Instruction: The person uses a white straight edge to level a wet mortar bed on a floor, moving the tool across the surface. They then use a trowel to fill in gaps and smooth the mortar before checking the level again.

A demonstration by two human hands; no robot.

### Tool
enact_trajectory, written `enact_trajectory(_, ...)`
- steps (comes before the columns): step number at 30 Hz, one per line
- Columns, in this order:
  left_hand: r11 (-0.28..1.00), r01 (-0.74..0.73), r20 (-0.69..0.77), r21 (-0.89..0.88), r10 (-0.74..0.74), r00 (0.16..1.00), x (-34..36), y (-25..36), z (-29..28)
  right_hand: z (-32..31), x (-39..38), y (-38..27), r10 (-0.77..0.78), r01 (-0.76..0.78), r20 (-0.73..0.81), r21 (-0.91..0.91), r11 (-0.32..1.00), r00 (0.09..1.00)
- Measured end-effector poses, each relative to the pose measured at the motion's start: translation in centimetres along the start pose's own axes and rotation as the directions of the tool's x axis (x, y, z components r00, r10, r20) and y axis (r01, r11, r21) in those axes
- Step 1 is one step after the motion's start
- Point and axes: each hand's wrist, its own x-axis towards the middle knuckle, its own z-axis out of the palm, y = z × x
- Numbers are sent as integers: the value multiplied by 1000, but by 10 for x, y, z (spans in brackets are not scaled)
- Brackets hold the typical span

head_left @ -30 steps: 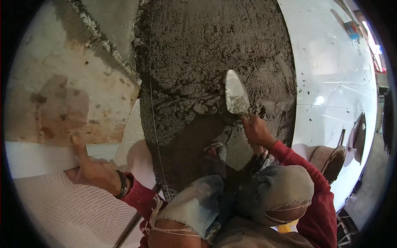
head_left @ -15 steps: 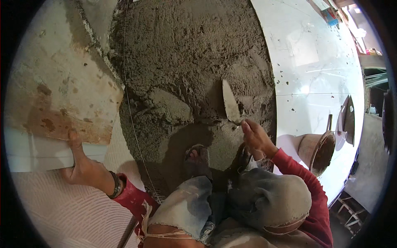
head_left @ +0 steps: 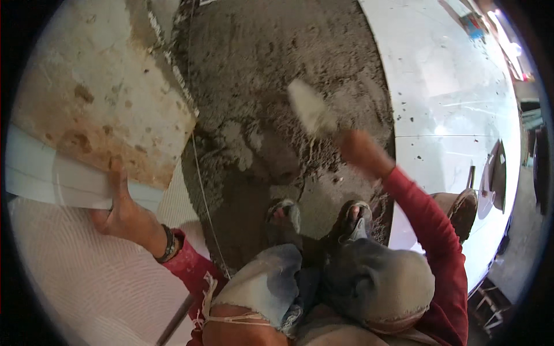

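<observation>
My left hand (head_left: 124, 216) grips the edge of a white tile (head_left: 52, 179) that lies beneath a stained board (head_left: 86, 81), with my thumb reaching up to the board's edge. Beneath it is pale ridged adhesive (head_left: 86, 271). My right hand (head_left: 366, 155), smeared by motion, is closed on the handle of a trowel (head_left: 309, 104), whose pale blade is over the dark wet mortar (head_left: 283, 40). A thin string (head_left: 202, 179) runs along the left side of the mortar. My sandalled feet (head_left: 355, 222) stand in the mortar.
Glossy white tiles (head_left: 444, 69) line the right side, with a bucket (head_left: 464, 213) and a dark flat tool (head_left: 493, 173) on them. A small blue item (head_left: 473, 26) lies toward the back. A metal rod (head_left: 179, 323) is at lower left.
My right hand and trowel have moved up, the blade swinging leftward over the mortar. My left hand stays on the tile edge. The whole view has shifted slightly between frames.
</observation>
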Motion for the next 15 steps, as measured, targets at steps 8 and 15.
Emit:
enact_trajectory(8, 976, 156, -131, -153, -176, 976, 14, 28, 9, 54, 67, -112, -89, 110, -127, 168, 980, 988)
enact_trajectory(15, 993, 72, -90, -98, -81, 993, 14, 10, -7, 23, -7, -129, 121, -145, 107, 266, 953, 987)
